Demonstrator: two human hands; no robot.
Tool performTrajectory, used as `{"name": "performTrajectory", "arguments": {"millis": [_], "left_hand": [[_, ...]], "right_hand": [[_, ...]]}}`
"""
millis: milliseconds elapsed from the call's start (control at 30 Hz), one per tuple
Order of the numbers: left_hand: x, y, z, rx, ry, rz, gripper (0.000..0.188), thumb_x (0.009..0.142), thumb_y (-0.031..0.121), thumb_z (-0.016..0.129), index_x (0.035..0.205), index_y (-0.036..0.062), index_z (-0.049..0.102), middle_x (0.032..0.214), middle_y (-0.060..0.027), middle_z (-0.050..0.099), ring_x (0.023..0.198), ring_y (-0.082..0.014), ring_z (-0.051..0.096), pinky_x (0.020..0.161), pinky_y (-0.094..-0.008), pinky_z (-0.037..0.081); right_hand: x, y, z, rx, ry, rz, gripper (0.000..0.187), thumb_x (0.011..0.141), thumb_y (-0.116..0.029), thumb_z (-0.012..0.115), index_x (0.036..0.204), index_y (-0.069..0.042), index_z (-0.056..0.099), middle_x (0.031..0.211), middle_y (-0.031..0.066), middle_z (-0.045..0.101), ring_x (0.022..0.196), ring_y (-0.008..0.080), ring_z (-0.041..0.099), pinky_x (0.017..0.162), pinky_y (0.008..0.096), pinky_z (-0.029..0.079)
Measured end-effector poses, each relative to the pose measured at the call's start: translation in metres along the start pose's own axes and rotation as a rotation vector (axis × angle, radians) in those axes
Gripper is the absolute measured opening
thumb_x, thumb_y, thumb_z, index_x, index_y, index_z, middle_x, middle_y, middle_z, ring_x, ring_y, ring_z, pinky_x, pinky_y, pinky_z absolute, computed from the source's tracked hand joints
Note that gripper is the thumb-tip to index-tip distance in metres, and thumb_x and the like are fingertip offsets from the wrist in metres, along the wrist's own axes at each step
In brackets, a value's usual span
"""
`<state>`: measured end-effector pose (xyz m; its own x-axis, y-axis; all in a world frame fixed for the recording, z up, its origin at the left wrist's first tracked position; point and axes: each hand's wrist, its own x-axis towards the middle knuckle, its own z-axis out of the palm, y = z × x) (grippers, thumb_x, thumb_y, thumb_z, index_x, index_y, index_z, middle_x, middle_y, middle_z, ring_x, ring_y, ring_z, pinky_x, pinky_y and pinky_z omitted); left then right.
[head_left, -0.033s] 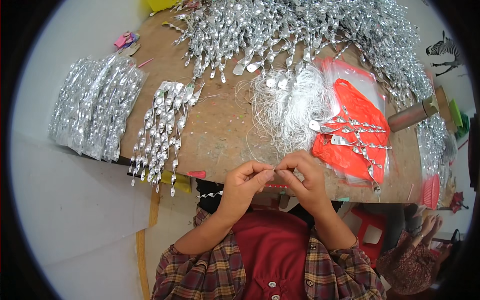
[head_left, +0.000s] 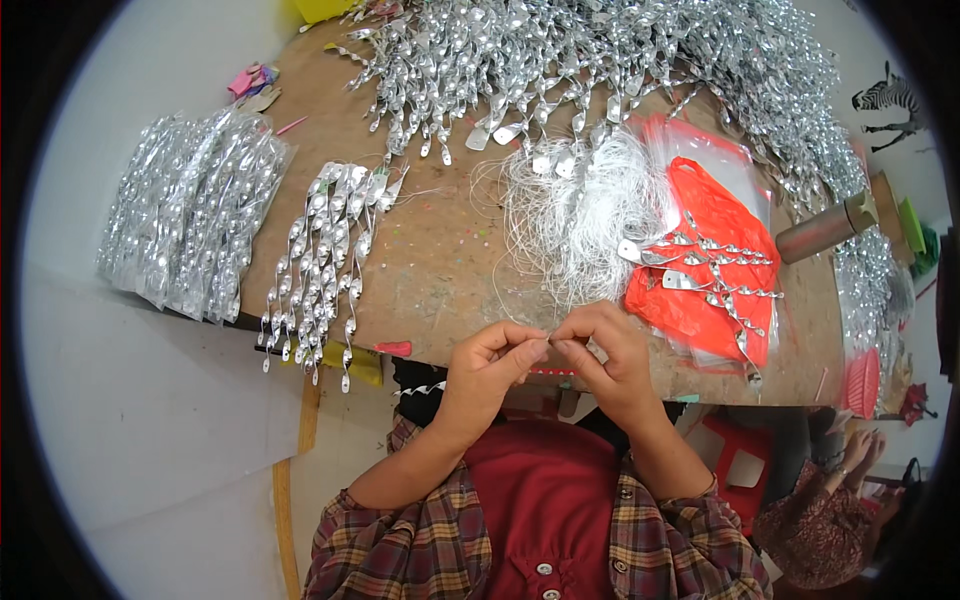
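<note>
Above the table's near edge, my left hand (head_left: 484, 372) and my right hand (head_left: 612, 362) meet fingertip to fingertip. Each pinches thumb against forefinger; whatever lies between the tips is too small to make out. A twisted silver strip (head_left: 420, 388) sticks out to the left from behind my left hand, and its other end is hidden. Beyond my hands lies a tangled bundle of white string (head_left: 610, 215). Several silver spiral strips (head_left: 715, 285) rest on a red plastic bag (head_left: 690, 195) to the right of it.
A heap of silver spirals (head_left: 600, 60) covers the table's far side. More spirals (head_left: 330, 225) overhang the near left edge, beside bagged ones (head_left: 190, 215). A metal flask (head_left: 825, 230) is at the right. Another person (head_left: 825, 510) sits at lower right, near a red stool (head_left: 740, 465).
</note>
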<state>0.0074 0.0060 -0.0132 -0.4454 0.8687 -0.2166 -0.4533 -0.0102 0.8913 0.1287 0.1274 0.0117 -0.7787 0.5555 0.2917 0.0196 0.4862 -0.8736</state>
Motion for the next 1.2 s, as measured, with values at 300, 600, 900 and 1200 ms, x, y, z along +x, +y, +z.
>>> {"name": "performTrajectory", "arguments": {"millis": [300,600,900,1200], "left_hand": [[0.001,0.002,0.001,-0.024,-0.02,0.04,0.009,0.085,0.006,0.061,0.092,0.0007,0.06,0.078,-0.0008,0.059,0.06,-0.0027,0.044,0.053,-0.0173,0.033],[0.0,0.006,-0.001,-0.264,-0.085,-0.114,0.008,0.085,0.006,0.06,0.09,0.0003,0.058,0.072,-0.0016,0.057,0.056,-0.0036,0.041,0.051,-0.0176,0.032],[0.002,0.003,0.005,-0.151,-0.016,-0.042,0.008,0.086,0.008,0.059,0.09,0.0013,0.058,0.071,0.0011,0.054,0.057,-0.0028,0.04,0.052,-0.0175,0.031],[-0.002,0.009,0.007,-0.016,0.001,-0.01,0.012,0.086,0.008,0.061,0.095,0.0007,0.06,0.073,0.0034,0.055,0.062,-0.0024,0.042,0.055,-0.0169,0.033]], "right_hand": [[-0.002,0.0,-0.004,-0.307,0.001,-0.247,0.012,0.075,-0.004,0.065,0.087,-0.007,0.064,0.082,0.0065,0.061,0.075,0.024,0.057,0.066,0.0331,0.042],[-0.003,0.008,0.003,0.012,-0.003,-0.009,0.008,0.077,-0.004,0.064,0.085,-0.004,0.065,0.081,0.0063,0.062,0.075,0.0198,0.058,0.066,0.0306,0.044],[-0.002,0.004,0.002,-0.231,0.068,-0.25,0.016,0.074,-0.006,0.067,0.089,-0.011,0.064,0.083,0.0019,0.063,0.072,0.0185,0.057,0.066,0.0311,0.036],[0.0,0.001,0.001,-0.381,0.072,-0.315,0.013,0.072,0.0,0.065,0.082,-0.007,0.06,0.077,0.0031,0.059,0.068,0.0182,0.053,0.065,0.0302,0.038]]}}
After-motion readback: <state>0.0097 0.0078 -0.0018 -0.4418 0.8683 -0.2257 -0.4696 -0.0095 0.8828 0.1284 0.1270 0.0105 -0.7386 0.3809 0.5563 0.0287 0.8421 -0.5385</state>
